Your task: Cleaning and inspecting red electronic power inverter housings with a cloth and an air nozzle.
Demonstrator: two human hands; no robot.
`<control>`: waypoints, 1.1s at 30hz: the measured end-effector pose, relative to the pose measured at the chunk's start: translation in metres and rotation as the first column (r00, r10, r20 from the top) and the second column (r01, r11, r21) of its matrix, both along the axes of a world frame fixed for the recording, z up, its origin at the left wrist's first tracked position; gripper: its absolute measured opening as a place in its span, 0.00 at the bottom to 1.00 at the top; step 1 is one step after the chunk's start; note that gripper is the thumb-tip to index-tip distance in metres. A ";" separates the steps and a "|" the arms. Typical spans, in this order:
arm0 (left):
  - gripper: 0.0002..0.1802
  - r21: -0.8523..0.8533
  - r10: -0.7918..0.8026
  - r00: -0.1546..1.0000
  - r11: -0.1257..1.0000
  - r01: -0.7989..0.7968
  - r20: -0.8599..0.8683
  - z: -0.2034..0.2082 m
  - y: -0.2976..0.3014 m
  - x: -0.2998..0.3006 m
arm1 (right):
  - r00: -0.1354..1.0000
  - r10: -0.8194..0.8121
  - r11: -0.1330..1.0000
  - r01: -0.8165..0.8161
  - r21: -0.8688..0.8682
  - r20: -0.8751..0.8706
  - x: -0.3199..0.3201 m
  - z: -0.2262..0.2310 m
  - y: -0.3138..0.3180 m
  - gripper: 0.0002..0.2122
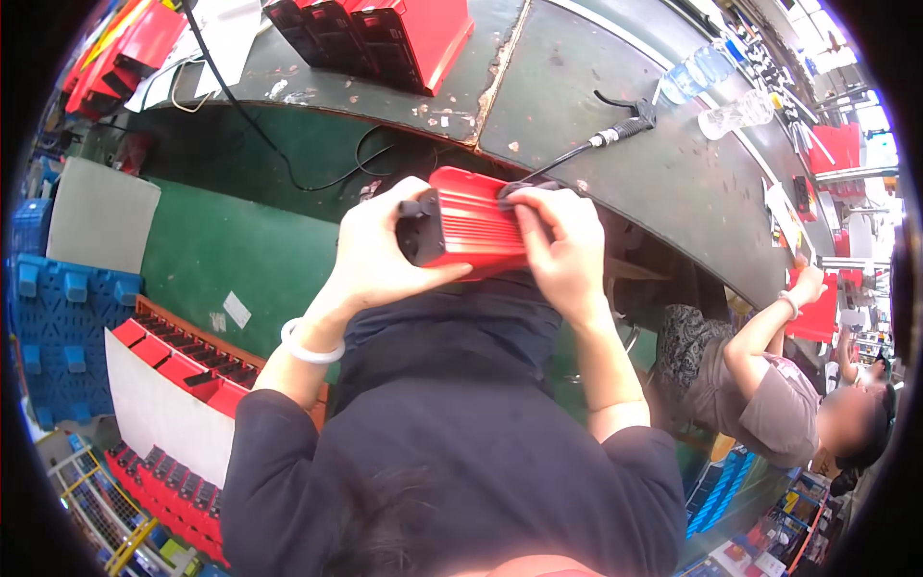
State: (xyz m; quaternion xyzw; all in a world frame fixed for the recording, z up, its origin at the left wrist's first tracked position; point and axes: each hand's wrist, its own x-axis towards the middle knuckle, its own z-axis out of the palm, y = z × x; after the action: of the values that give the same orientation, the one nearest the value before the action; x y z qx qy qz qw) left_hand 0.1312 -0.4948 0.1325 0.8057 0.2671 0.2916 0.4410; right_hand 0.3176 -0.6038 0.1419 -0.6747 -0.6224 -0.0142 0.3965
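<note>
In front of my body, above my lap, I hold a red ribbed metal case [481, 223] with a black end plate [420, 228] facing left. A short black knob or connector [411, 208] sticks out of that end plate. My left hand [380, 250] is closed round the left end, thumb along the near side and fingers over the far side. At the right end, my right hand [562, 240] has thumb and fingers pinched on a small dark thing [512, 195] against the case. What that dark thing is, I cannot make out.
A black air blow gun [630, 125] with a hose lies on the dark worktable [577, 87], near two clear bottles [697, 75]. Red cases [413, 38] stand at the back. More red cases [183, 370] fill a rack at left, beside blue pallets [67, 327]. A co-worker [769, 394] sits at right.
</note>
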 end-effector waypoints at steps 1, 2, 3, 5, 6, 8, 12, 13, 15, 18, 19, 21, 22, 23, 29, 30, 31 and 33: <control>0.30 0.020 -0.014 1.000 1.000 0.015 -0.014 0.007 -0.005 0.005 | 0.999 0.042 0.999 -0.041 0.015 -0.030 -0.007 0.005 0.003 0.06; 0.30 0.056 -0.050 0.999 0.997 0.051 -0.012 0.005 -0.008 0.007 | 0.994 0.088 0.996 -0.086 0.032 -0.058 -0.015 0.011 0.007 0.06; 0.31 0.058 -0.049 0.998 0.997 0.052 -0.049 0.003 -0.010 0.010 | 0.992 0.116 0.991 -0.112 0.072 -0.054 -0.022 0.016 0.013 0.07; 0.31 -0.029 -0.048 0.996 0.999 0.046 -0.077 -0.003 -0.010 0.013 | 0.992 0.125 0.992 -0.125 0.001 0.019 -0.027 0.019 0.021 0.09; 0.31 -0.030 -0.057 0.995 0.998 0.055 -0.084 -0.004 -0.008 0.012 | 0.993 0.116 0.993 -0.116 0.000 0.013 -0.025 0.020 0.022 0.09; 0.31 -0.167 -0.091 0.995 0.981 0.097 0.039 -0.006 -0.005 0.010 | 0.974 0.213 0.976 -0.209 -0.054 0.073 -0.016 0.024 0.021 0.09; 0.29 -0.294 -0.069 0.991 0.951 0.099 0.111 -0.002 0.008 -0.009 | 0.960 0.213 0.948 -0.157 -0.276 0.183 0.031 0.034 -0.002 0.05; 0.30 -0.288 -0.056 0.987 0.952 0.099 0.154 -0.001 0.008 -0.014 | 0.958 0.171 0.930 -0.081 -0.359 0.229 0.044 0.029 -0.009 0.05; 0.34 -0.185 -0.102 0.977 0.973 0.138 0.189 0.001 0.013 -0.025 | 0.855 0.069 0.872 0.199 -0.447 0.515 0.077 0.005 -0.031 0.04; 0.40 -0.233 -0.049 0.937 0.963 0.137 0.347 -0.002 0.012 -0.028 | 0.987 -0.128 0.825 0.158 -0.542 0.093 0.097 -0.022 -0.046 0.04; 0.41 -0.246 -0.060 0.927 0.956 0.160 0.370 -0.001 0.015 -0.026 | 0.964 -0.241 0.823 0.142 -0.550 -0.111 0.093 -0.022 -0.048 0.05; 0.42 -0.178 -0.114 0.911 0.964 0.198 0.396 -0.003 0.020 -0.025 | 0.752 -0.108 0.981 -0.025 -0.193 -0.650 0.088 -0.023 -0.045 0.04; 0.42 -0.183 -0.118 0.913 0.962 0.203 0.391 -0.003 0.019 -0.025 | 0.747 -0.126 0.988 0.036 -0.150 -0.653 0.085 -0.016 -0.046 0.05; 0.42 -0.158 -0.131 0.913 0.966 0.205 0.387 -0.002 0.020 -0.024 | 0.739 -0.105 0.994 0.092 -0.054 -0.665 0.080 -0.010 -0.042 0.04; 0.39 -0.007 -0.171 0.931 0.983 0.183 0.324 0.006 0.020 -0.019 | 0.844 -0.028 0.983 0.119 0.137 -0.535 0.040 0.027 -0.040 0.05; 0.39 0.020 -0.168 0.936 0.985 0.170 0.309 0.007 0.018 -0.019 | 0.929 -0.036 0.992 0.077 0.096 -0.369 0.032 0.029 -0.037 0.05; 0.38 0.046 -0.161 0.942 0.987 0.155 0.294 0.007 0.017 -0.020 | 0.984 0.014 0.998 -0.004 0.060 -0.177 0.027 0.029 -0.034 0.05; 0.36 0.092 -0.180 0.949 0.983 0.161 0.257 0.009 0.017 -0.018 | 0.998 -0.018 0.999 0.021 0.045 -0.055 0.012 0.021 -0.030 0.06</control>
State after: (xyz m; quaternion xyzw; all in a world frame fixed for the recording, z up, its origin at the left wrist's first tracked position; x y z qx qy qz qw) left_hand 0.1130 -0.4774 0.1419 0.7945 0.1250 0.3663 0.4679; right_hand 0.3300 -0.6342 0.1627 -0.6716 -0.6044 -0.0138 0.4283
